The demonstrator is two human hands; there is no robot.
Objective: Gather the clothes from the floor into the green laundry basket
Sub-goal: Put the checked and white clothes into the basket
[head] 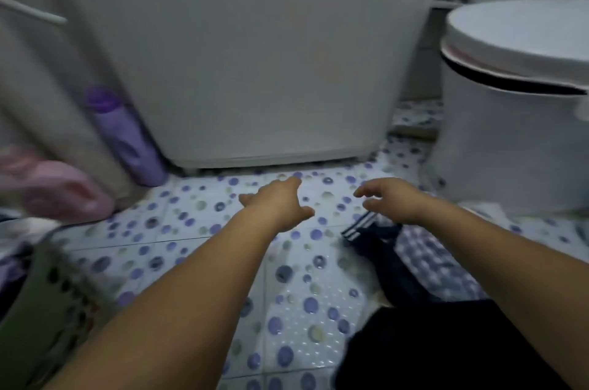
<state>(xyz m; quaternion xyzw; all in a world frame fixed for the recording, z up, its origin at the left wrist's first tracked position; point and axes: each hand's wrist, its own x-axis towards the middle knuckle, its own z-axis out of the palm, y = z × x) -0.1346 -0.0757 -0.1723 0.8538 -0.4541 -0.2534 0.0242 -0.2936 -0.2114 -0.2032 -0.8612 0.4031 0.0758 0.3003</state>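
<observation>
Down on the dotted tile floor [178, 230], one dark garment [392, 265] lies right; the green laundry basket [35, 300] sits near left. Two empty hands, left hand [280, 203] and right hand [392, 198], grips apart. One white washer [255, 55] far.

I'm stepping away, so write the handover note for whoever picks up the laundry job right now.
Left hand: open, empty, stretched out over the tiles.
Right hand: open, empty, fingers curled just above the dark clothes.
Clothes: dark striped piece and a checked cloth lie on the floor at right, under the right arm.
Basket: low left, some laundry seems to be in it.
Left to do: grab the floor clothes and drop them in the basket.
</observation>
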